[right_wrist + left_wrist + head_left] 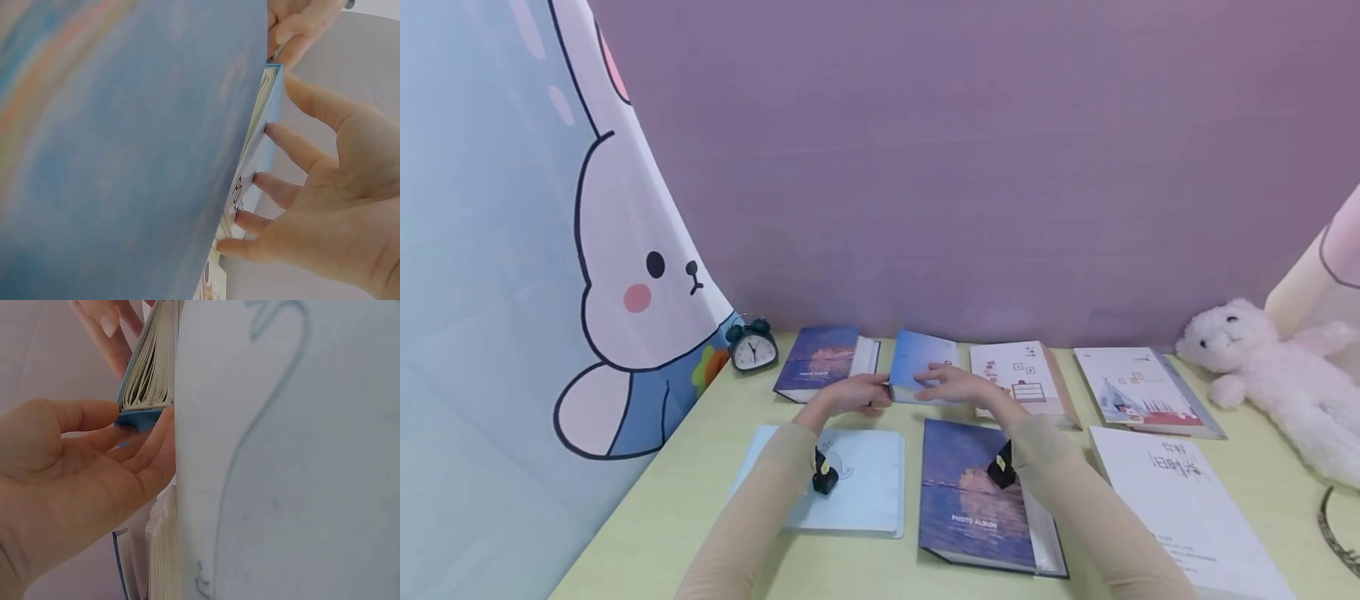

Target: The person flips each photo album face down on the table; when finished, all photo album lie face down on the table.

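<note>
At the back of the table lies a blue photo album, its page edges facing me. My left hand pinches the album's near left corner. The left wrist view shows the thumb on one side of the blue album and curled fingers on the other. My right hand is spread above its right part. In the right wrist view the straight fingertips touch the pale blue cover. A light blue album with a line drawing lies below my left forearm, and a purple photo album below the right one.
A second purple album stands left of the blue one, beside an alarm clock. On the right are two illustrated albums, a white album and a plush toy. A purple cloth hangs behind the table.
</note>
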### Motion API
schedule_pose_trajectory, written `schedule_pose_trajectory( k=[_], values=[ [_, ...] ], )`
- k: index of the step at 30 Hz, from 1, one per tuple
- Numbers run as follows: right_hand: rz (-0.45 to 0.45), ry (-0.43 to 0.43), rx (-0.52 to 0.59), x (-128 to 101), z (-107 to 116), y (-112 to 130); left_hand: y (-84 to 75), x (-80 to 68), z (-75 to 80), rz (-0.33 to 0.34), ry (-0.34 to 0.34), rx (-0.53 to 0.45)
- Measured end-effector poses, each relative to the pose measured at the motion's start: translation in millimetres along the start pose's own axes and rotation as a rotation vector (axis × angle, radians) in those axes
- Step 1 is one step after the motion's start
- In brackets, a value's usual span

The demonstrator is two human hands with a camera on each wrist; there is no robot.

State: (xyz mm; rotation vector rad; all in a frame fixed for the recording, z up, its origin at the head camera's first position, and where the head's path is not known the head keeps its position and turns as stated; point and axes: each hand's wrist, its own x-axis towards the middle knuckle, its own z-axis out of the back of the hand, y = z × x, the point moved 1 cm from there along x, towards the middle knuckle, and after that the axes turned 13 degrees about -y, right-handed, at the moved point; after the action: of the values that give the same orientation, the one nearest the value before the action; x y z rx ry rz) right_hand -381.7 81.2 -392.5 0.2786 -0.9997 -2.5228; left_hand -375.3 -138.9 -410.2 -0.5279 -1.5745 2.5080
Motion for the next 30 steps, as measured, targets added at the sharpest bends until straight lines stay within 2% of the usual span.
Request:
schedule_pose_trajectory(
  k=[7, 12, 18, 20, 24, 30],
  values=[
    [-0.024, -0.027, 0.046, -3, 1, 1, -2.3, -5.9, -1.9, 0.035, -0.007, -0.041],
    [-0.038, -0.070, 0.146, -3, 4, 3, -3.8, -6.1, 1.6, 0.019, -0.040, -0.107],
    [-0.004, -0.085, 0.216, 0, 5, -2, -4.9, -3.5, 7.5, 0.010, -0.125, -0.167],
    [-0.004, -0.088, 0.244, 1, 6, -4, -6.2, -2.9, 8.9, -0.016, -0.162, -0.184],
    [-0.031, -0.084, 0.320, 0, 8, -4, -8.7, -0.9, 8.9, -0.051, -0.211, -0.238],
    [-0.070, -0.071, 0.431, -4, 10, 8, -11.6, 2.3, 5.1, -0.060, -0.257, -0.251]
  ],
)
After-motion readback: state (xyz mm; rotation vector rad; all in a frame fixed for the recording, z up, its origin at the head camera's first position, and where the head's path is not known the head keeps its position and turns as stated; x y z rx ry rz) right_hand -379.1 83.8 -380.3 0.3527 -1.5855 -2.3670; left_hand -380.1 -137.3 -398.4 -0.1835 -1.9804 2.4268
